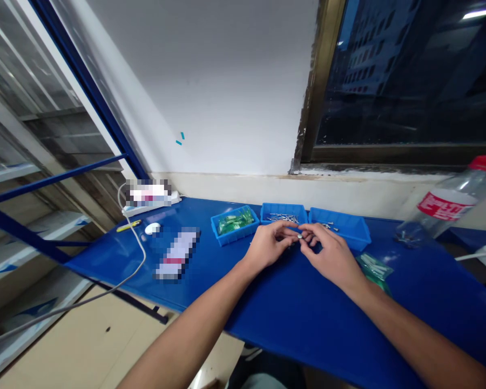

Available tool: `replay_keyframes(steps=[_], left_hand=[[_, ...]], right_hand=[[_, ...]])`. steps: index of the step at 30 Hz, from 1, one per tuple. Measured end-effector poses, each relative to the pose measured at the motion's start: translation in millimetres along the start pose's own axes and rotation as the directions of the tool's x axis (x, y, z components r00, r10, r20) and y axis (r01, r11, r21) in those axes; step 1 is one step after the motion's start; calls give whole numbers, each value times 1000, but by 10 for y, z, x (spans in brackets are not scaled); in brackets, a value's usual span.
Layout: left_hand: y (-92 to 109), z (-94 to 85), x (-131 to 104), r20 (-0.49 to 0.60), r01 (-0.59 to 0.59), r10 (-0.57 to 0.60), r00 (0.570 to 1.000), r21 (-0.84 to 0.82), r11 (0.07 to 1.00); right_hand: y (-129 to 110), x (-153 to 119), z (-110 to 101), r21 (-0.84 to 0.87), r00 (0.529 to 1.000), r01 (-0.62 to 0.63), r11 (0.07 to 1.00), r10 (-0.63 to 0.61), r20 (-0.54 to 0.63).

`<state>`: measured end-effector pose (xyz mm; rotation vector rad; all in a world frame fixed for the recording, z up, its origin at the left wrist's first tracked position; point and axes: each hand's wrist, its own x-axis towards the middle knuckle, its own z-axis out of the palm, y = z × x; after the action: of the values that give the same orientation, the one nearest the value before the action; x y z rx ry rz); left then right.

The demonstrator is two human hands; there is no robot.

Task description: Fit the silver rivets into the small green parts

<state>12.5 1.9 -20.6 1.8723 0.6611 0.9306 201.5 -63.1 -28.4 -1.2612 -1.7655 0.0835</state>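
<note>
My left hand (269, 244) and my right hand (328, 251) meet over the blue table, fingertips almost touching. Between them shows a small pale round piece (300, 236), like a screw head; the right thumb and fingers pinch it. The left fingers are curled together beside it, and what they hold, if anything, is hidden. Just behind the hands, a blue bin (283, 209) holds long thin metal screws or nails. To its right, another blue bin (348, 229) has a few small metal fasteners. The left blue bin (235, 224) contains green plastic packets.
Green clear bags (375, 267) lie beside my right forearm. A plastic bottle with a red cap (445, 208) stands at the right. At the left are a blurred phone-like object (178, 254), a white mouse-like object (152, 228), a yellow cutter (128, 226) and a power strip (154, 205) with its cable.
</note>
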Motion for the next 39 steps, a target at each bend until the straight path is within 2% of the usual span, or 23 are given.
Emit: replay_keyframes(steps=[2, 5, 7, 10, 13, 17, 19, 23, 26, 30, 33, 39], left_hand=[[30, -7, -6, -9, 14, -14, 1000, -7, 1000], [88, -30, -17, -21, 43, -42, 999, 88, 995], [124, -46, -23, 15, 43, -47, 999, 181, 982], [143, -60, -21, 67, 26, -43, 997, 241, 970], [111, -63, -10, 53, 32, -45, 998, 229, 973], [28, -58, 5, 36, 46, -56, 998, 235, 971], [-16, -52, 9, 37, 43, -53, 998, 242, 969], [-77, -31, 10, 36, 7, -14, 999, 187, 982], [-50, -23, 3, 40, -21, 14, 999, 163, 986], [82, -41, -16, 27, -13, 5, 1000, 301, 954], [174, -59, -26, 41, -7, -10, 999, 394, 919], [162, -79, -13, 56, -16, -4, 998, 351, 936]], right_hand=[[-12, 1, 3, 16, 1000, 7, 1000, -7, 22], [-10, 2, 8, 93, 998, -66, 994, 65, 14], [2, 3, 5, 133, 994, -106, 985, 104, 19], [19, 2, -3, 126, 996, -75, 989, 68, 63], [24, -7, 4, 129, 996, -68, 989, 61, 62], [28, -27, 39, 194, 983, -182, 964, 179, 33], [34, -34, 57, 201, 979, -203, 958, 198, 46], [52, -37, 86, 200, 976, -215, 956, 202, 83], [60, -35, 93, 177, 979, -199, 964, 186, 86], [64, -24, 75, 115, 987, -152, 982, 144, 72], [71, -16, 57, 149, 988, -148, 978, 141, 57], [63, -23, 55, 218, 988, -144, 965, 127, 88]])
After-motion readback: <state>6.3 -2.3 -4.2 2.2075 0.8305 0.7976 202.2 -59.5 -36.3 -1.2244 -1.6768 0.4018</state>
